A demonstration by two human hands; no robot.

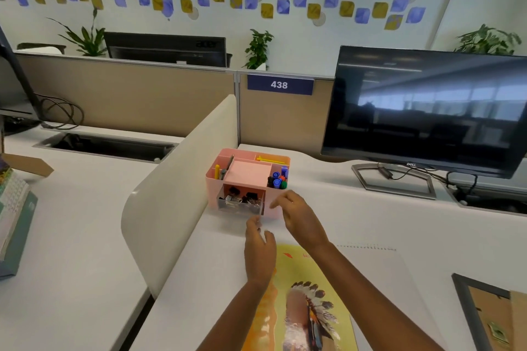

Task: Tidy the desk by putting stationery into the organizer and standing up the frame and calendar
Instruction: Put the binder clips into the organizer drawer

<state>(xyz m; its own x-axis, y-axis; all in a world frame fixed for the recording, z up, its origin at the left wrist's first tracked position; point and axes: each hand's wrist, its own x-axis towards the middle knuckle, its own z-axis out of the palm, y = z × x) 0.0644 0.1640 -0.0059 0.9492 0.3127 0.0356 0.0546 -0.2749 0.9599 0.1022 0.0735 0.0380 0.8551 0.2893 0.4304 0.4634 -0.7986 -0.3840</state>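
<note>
Pink organizer [273, 205] — stands on the white bench [370, 225], against the cream divider [176, 188]; markers [278, 178], pens [221, 171] and yellow sticks [269, 160] fill its top compartments. Clear drawer [238, 204] — pulled out at front, holding binder clips [242, 198]. Left hand [260, 251] — fingers partly curled, fingertips at the drawer's front corner; whether it grips anything cannot be told. Right hand [299, 215] — loosely open, empty, fingers at the organizer's front right face. Calendar [308, 302] — flat on the bench under both forearms. Frame [490, 313] — flat, face down, at right edge. Dark monitor [427, 111] — behind, on its stand, well apart from the organizer.
</note>
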